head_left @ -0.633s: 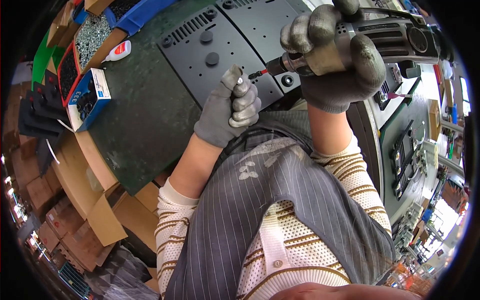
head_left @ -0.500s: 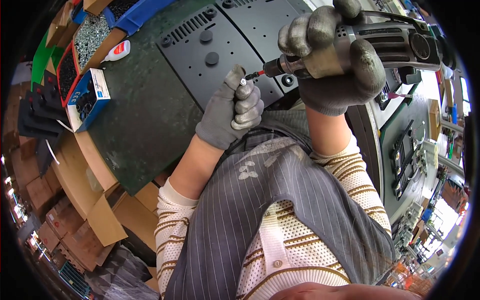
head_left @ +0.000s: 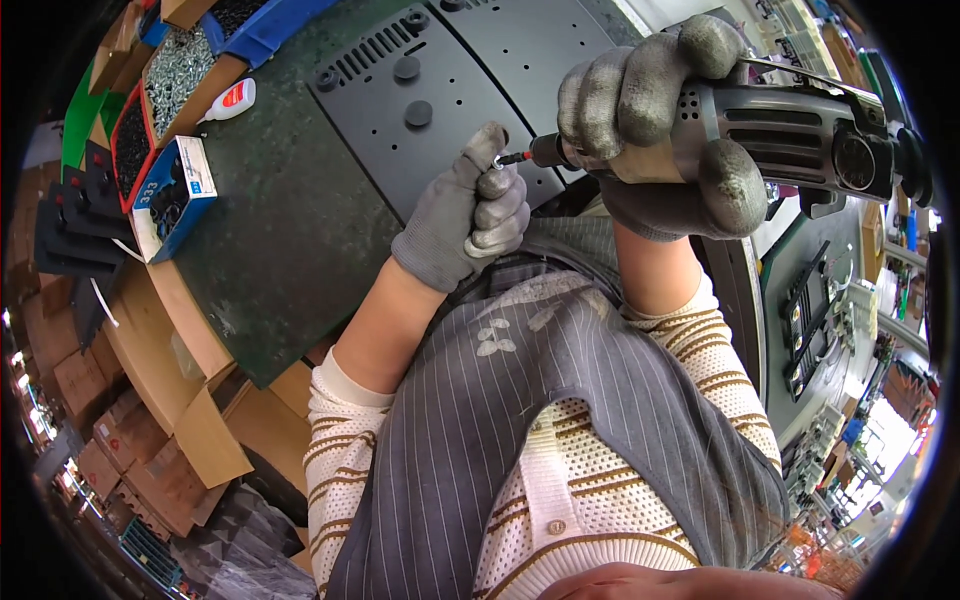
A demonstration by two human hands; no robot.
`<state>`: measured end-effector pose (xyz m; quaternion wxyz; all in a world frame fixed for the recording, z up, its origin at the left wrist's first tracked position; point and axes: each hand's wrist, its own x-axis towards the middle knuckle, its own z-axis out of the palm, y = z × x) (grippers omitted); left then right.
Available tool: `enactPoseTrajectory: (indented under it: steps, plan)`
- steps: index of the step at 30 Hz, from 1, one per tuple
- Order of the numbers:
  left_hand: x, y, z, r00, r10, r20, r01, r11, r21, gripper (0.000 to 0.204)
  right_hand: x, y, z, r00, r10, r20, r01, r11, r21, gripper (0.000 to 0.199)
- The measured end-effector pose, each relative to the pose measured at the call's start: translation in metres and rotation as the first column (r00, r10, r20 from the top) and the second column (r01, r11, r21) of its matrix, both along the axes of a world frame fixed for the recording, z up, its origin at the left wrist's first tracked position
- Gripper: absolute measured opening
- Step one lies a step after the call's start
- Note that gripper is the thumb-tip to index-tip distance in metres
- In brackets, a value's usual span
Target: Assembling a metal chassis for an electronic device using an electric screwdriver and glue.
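Observation:
My right hand (head_left: 640, 105), in a grey work glove, is wrapped round a power screwdriver (head_left: 785, 125) held level, its bit pointing left. My left hand (head_left: 450, 215), gloved too, is closed, with a small silvery screw (head_left: 497, 162) pinched between thumb and forefinger. The red-banded bit (head_left: 515, 158) meets the screw; whether it sits in the screw's head is too small to tell. Beneath and beyond both hands lie dark flat metal panels (head_left: 470, 75) with slots, holes and round black pads (head_left: 418, 113).
A dark green worktop (head_left: 290, 230) carries the panels. At left stand a bin of silvery screws (head_left: 185, 75), a red bin of black screws (head_left: 133, 150), a blue-and-white box of black parts (head_left: 200, 180) and a white glue bottle (head_left: 232, 100). Open cardboard boxes (head_left: 205, 440) stand at lower left.
The power screwdriver has shifted slightly right and down, and its bit has come to the screw. My left hand has barely moved, still pinching the screw.

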<state>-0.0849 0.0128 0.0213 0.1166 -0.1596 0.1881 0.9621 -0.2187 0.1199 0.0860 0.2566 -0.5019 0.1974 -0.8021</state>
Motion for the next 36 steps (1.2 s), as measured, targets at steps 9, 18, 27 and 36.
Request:
enactPoseTrajectory:
  steps: [9, 18, 27, 36]
  plan:
    - [0.019, -0.017, 0.008, 0.99, 0.102, 0.102, -0.029, 0.832, -0.554, 0.044, -0.019, 0.02, -0.02, 0.885, -0.22, 0.41, 0.189, 0.975, 0.116, 0.049]
    - [0.003, -0.074, -0.013, 0.981, 0.186, -0.058, 0.064, -0.589, -0.806, 0.036, -0.01, 0.033, -0.027, 0.853, -0.311, 0.419, 0.243, 0.947, 0.209, 0.047]
    - [-0.007, -0.026, 0.003, 0.99, 0.023, 0.139, 0.135, -0.441, -0.887, 0.039, 0.003, 0.048, -0.024, 0.886, -0.375, 0.271, 0.273, 0.897, 0.347, 0.051]
    - [0.002, 0.011, 0.0, 0.985, -0.169, 0.03, -0.053, -0.468, -0.882, 0.032, 0.006, 0.044, -0.038, 0.906, -0.38, 0.185, 0.3, 0.887, 0.351, 0.047]
